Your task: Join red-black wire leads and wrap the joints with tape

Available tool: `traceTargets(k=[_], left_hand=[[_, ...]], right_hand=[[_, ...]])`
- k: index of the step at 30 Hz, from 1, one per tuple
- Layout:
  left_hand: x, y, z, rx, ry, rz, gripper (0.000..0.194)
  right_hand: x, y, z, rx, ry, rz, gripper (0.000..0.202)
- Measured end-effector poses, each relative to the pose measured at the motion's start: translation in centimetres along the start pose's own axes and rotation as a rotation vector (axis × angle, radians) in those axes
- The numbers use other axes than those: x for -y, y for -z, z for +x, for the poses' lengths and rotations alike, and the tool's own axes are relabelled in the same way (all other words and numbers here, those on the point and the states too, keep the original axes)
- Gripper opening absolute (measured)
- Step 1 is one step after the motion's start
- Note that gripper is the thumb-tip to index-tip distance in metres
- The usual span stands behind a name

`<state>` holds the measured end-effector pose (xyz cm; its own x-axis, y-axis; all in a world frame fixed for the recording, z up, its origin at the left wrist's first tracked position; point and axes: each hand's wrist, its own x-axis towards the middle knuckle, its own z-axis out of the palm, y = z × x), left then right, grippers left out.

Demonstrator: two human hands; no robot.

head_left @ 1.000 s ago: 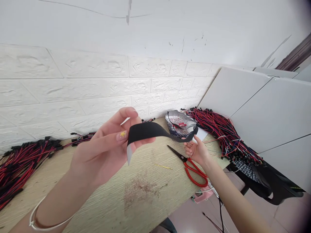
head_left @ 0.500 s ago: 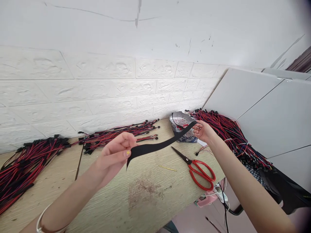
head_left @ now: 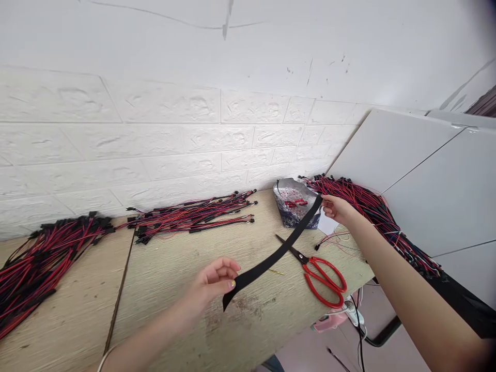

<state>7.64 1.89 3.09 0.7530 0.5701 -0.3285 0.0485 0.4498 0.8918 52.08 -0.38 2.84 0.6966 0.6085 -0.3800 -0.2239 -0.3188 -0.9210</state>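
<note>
A flat black strip [head_left: 271,258], like a band or tape, is stretched in a slight sag above the wooden table. My left hand [head_left: 217,279] pinches it near its lower end, and a short pointed tail hangs past the thumb. The other end is pinched in my right hand [head_left: 336,207], higher up and to the right. Beneath the strip lie scissors [head_left: 323,281] with red handles; the strip crosses in front of their dark blades. A thin yellow piece [head_left: 276,272] rests on the table close to the strip.
Bundles of red and black wires with connectors lie at left [head_left: 50,258], along the wall [head_left: 194,214] and at right [head_left: 360,206]. An open patterned bag [head_left: 289,217] with red items stands behind the strip. The table's front edge [head_left: 294,338] drops to a floor with cables.
My left hand has moved down and to the right with its end of the strip, so the strip slopes more steeply. My right hand has shifted slightly right, still pinching it.
</note>
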Motion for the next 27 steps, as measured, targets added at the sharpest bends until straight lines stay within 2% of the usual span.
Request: traceTargets(k=[2,7,11,15,17,19,22,25,27], left_hand=[[0.5,0.0,0.2,-0.025,0.042,0.050,0.024],[1.2,0.2,0.5,-0.003,0.158,0.062,0.027],[1.3,0.1,0.3,-0.020,0.259,0.046,0.029],[1.7,0.1,0.1,-0.070,0.283,0.095,0.030],[2.1,0.1,0.1,-0.080,0.281,0.117,0.032],[2.7,0.1,0.2,-0.091,0.278,0.135,0.034],[3.6,0.1,0.3,-0.118,0.250,0.160,0.037],[4.0,-0.2,0.1,-0.127,0.212,0.161,0.038],[3.9,-0.3,-0.1,-0.117,0.188,0.134,0.040]], right_hand=[[-0.4,0.2,-0.1,-0.022,-0.012,-0.042,0.032],[-0.9,0.4,-1.2,-0.095,-0.021,-0.184,0.034],[-0.6,0.0,-2.1,-0.187,0.029,-0.337,0.033],[-0.3,-0.6,-3.8,-0.362,0.229,-0.502,0.020],[-0.5,-1.2,-5.5,-0.452,0.378,-0.575,0.015],[-1.3,-2.4,-8.1,-0.489,0.509,-0.630,0.015],[-3.9,-5.1,-13.2,-0.366,0.634,-0.702,0.018],[-7.4,-8.0,-18.4,-0.003,0.705,-0.823,0.022],[-9.4,-9.7,-21.0,0.208,0.615,-0.849,0.027]])
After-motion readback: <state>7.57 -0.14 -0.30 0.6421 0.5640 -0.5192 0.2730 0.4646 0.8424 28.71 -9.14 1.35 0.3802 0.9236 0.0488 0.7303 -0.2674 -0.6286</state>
